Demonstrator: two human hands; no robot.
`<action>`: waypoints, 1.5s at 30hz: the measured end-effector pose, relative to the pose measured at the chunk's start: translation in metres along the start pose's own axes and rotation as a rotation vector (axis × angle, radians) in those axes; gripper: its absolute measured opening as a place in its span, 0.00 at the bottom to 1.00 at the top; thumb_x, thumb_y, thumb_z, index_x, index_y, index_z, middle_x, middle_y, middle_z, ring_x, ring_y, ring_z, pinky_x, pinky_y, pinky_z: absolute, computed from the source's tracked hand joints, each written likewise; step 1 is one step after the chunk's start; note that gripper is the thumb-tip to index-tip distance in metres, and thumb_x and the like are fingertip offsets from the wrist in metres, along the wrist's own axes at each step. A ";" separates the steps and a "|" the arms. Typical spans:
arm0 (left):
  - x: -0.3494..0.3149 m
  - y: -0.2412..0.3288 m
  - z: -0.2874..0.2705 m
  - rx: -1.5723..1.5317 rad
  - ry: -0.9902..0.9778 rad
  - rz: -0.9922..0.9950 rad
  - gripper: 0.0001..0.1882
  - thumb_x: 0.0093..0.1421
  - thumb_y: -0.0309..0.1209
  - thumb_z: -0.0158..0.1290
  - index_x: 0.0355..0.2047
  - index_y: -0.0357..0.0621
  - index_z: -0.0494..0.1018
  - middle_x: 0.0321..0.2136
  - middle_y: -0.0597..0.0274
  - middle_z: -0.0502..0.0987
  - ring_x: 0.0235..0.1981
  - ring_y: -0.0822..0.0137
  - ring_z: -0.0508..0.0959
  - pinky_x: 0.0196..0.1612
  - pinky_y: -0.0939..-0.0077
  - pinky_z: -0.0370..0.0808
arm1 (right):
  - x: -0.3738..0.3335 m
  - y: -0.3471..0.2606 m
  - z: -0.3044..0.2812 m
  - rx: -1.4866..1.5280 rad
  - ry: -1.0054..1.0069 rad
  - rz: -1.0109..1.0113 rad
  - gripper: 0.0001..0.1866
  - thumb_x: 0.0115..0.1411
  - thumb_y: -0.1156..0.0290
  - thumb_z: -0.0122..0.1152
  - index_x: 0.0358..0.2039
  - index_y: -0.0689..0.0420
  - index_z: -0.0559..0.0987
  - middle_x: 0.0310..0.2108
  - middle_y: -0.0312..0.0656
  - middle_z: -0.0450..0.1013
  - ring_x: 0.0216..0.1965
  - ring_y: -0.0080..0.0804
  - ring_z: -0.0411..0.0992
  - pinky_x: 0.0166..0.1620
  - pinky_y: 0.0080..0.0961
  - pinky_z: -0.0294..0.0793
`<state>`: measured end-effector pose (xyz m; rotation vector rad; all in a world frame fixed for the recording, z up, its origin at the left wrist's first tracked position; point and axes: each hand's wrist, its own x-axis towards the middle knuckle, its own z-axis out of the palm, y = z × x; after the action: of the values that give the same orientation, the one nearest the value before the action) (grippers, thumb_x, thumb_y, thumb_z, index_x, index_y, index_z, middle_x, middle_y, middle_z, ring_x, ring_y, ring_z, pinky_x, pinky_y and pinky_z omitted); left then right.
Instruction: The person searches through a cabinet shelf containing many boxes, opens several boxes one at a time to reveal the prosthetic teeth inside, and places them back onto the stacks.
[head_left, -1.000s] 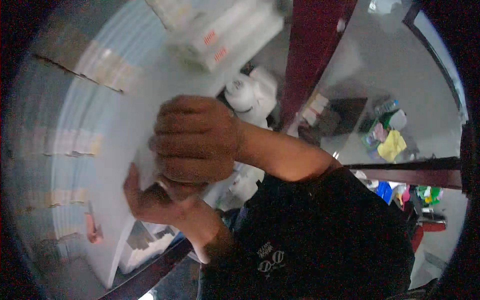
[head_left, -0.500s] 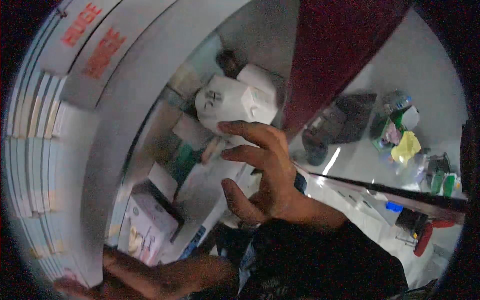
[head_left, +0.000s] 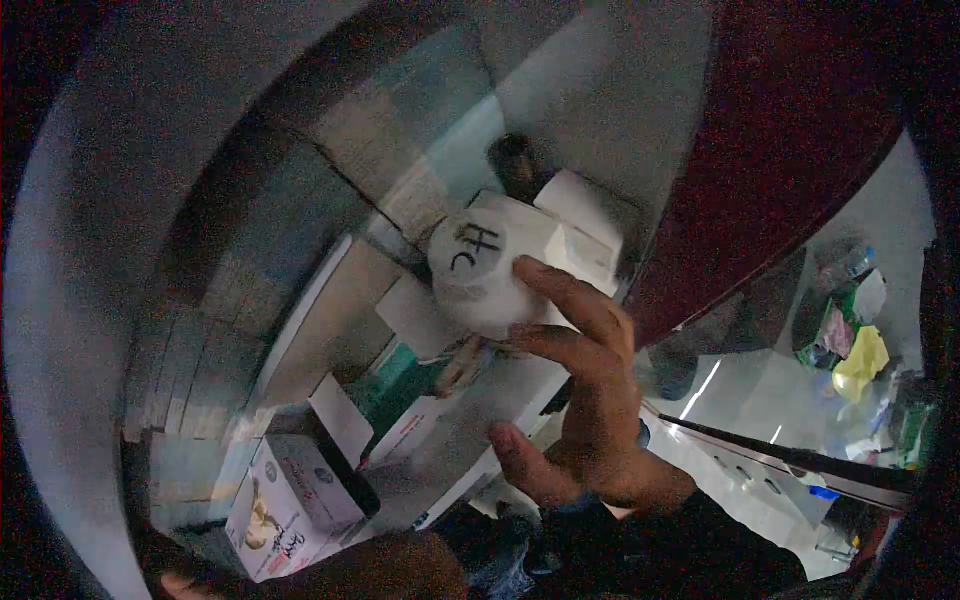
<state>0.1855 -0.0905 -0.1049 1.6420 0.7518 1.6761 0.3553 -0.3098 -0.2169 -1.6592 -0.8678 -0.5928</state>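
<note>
My right hand point(head_left: 590, 390) is raised in the middle with its fingers apart and curved, holding nothing. Its fingertips overlap a white rounded bundle point(head_left: 465, 285) with black handwriting; I cannot tell whether they touch. At the lower left, my left hand point(head_left: 185, 582) is dim and partly cut off, beside a large pale curved surface point(head_left: 60, 400) close to the camera. Whether it grips that surface cannot be made out. Between my arms stands an open white and pink printed box point(head_left: 290, 505). An open carton with something green point(head_left: 385, 385) inside lies beyond it.
Stacked flat packs point(head_left: 230, 300), blurred, fill the left. A dark maroon panel point(head_left: 790, 130) slopes across the upper right. Beyond it lie crumpled yellow point(head_left: 865, 360) and pink things. A dark rounded object point(head_left: 515, 160) is behind the white bundle.
The view has swung, so the boxes and bundle sit farther right and lower. The pale panels with red print at upper left have gone from sight. My right hand remains open.
</note>
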 end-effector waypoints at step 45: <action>-0.030 -0.016 0.016 -0.193 0.020 -0.186 0.40 0.56 0.45 0.65 0.63 0.39 0.64 0.63 0.44 0.67 0.62 0.48 0.69 0.68 0.49 0.64 | 0.090 0.014 0.000 -0.302 0.299 -0.088 0.52 0.59 0.62 0.66 0.71 0.71 0.44 0.70 0.65 0.52 0.71 0.53 0.53 0.72 0.40 0.47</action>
<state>0.2023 -0.1051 -0.1359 1.3815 0.7058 1.5819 0.4203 -0.2900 -0.1566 -1.7469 -0.6576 -1.0455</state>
